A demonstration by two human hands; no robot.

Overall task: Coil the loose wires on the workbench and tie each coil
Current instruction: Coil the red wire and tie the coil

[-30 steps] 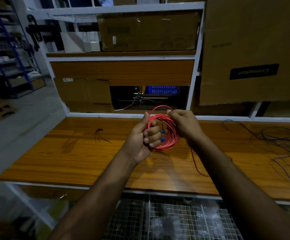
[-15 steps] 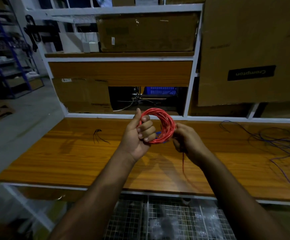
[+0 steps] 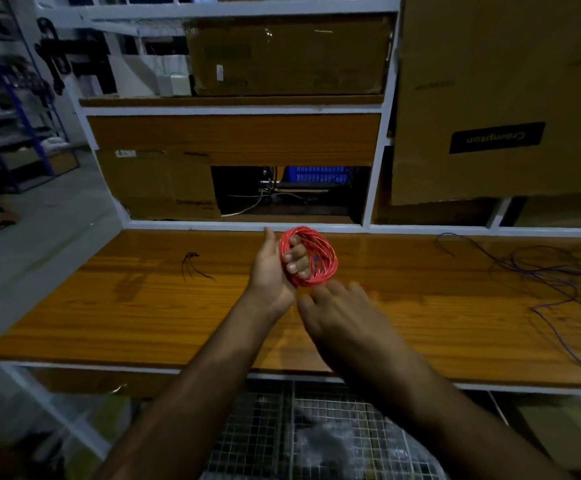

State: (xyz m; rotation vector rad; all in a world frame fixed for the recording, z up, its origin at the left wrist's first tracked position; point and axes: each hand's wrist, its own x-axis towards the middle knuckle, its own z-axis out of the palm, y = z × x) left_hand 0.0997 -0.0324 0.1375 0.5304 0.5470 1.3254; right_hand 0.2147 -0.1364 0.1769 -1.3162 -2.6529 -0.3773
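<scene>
A coil of red wire point(image 3: 320, 251) is held upright above the wooden workbench point(image 3: 143, 306). My left hand point(image 3: 275, 268) grips it, with fingers curled through the ring and the thumb up behind it. My right hand point(image 3: 337, 310) hovers just below and to the right of the coil, blurred by motion, its fingers spread and nothing visible in it. I cannot make out the wire's loose end. A small bunch of black ties point(image 3: 192, 263) lies on the bench to the left. Loose purple wire point(image 3: 541, 275) sprawls over the bench's right side.
Behind the bench stands a white shelf frame point(image 3: 375, 168) holding cardboard boxes point(image 3: 285, 57), and a large box point(image 3: 496, 98) fills the upper right. A wire-mesh rack point(image 3: 299, 427) lies under the bench. Open floor and storage racks are at the left.
My right hand has left the coil and dropped toward me, below the ring. The left hand keeps its grip on the coil, which now sits a little farther from me.
</scene>
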